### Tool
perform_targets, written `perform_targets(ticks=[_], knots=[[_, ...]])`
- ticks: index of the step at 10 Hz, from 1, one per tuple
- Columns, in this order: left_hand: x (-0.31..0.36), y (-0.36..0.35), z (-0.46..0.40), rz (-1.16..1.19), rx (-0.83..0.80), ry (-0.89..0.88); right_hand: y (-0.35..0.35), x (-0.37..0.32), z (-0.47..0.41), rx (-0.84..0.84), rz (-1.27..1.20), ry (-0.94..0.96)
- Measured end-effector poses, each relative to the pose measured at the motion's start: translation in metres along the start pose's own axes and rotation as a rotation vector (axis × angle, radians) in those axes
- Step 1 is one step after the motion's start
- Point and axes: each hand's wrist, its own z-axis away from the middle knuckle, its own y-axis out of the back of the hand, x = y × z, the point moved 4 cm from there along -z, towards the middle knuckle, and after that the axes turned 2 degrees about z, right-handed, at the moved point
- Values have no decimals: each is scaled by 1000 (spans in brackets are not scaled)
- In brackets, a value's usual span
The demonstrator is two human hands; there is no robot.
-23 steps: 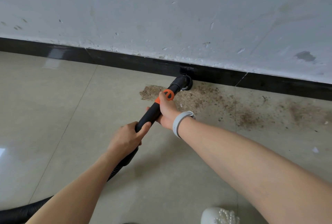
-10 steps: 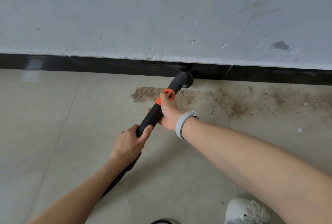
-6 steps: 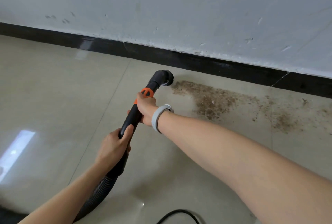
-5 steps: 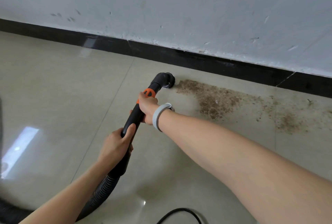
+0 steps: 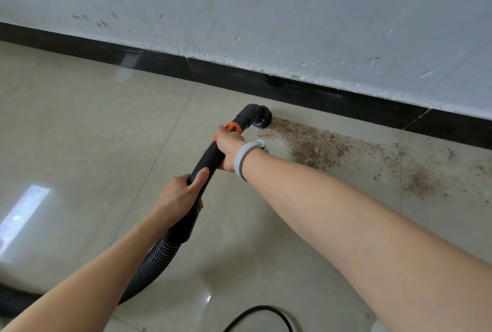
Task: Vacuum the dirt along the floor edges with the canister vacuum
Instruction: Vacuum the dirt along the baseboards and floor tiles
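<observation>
Black plastic and an orange collar mark the vacuum wand [image 5: 213,156], and its round brush nozzle [image 5: 262,118] now sits at the left tip of the brown dirt patch [image 5: 316,145], just short of the black skirting [image 5: 292,89]; a couple of seconds ago it was pressed right up against that skirting in the middle of the patch. The floor to the left of the nozzle looks clean, so I judge the person has pulled back to the left end to take the strip from there, with most of the dirt still stretching away to the right along the wall. The right hand [image 5: 229,149], with a pale wristband [image 5: 243,158], has its fingers curled round the wand below the collar; the left hand [image 5: 181,193] grips lower, thumb lying up the tube. The ribbed hose [image 5: 149,265] trails back left, and a thin black cable [image 5: 263,313] loops on the floor near the feet, something to snag while stepping sideways.
</observation>
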Motion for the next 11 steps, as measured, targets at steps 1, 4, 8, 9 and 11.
perform_targets(ticks=[1, 4, 8, 9, 11], knots=[[5, 3, -3, -11, 22, -31, 10, -10, 3, -30, -29, 0], [10, -3, -2, -107, -26, -56, 18, -2, 7, 36, -87, -48], [26, -34, -2, -162, -105, -110, 72, 8, 19, 83, -152, -251], [34, -44, -3, -161, -125, -134, 86, 8, 23, 97, -186, -266], [44, -66, -3, -196, -170, -170, 116, 14, 33, 125, -309, -262]])
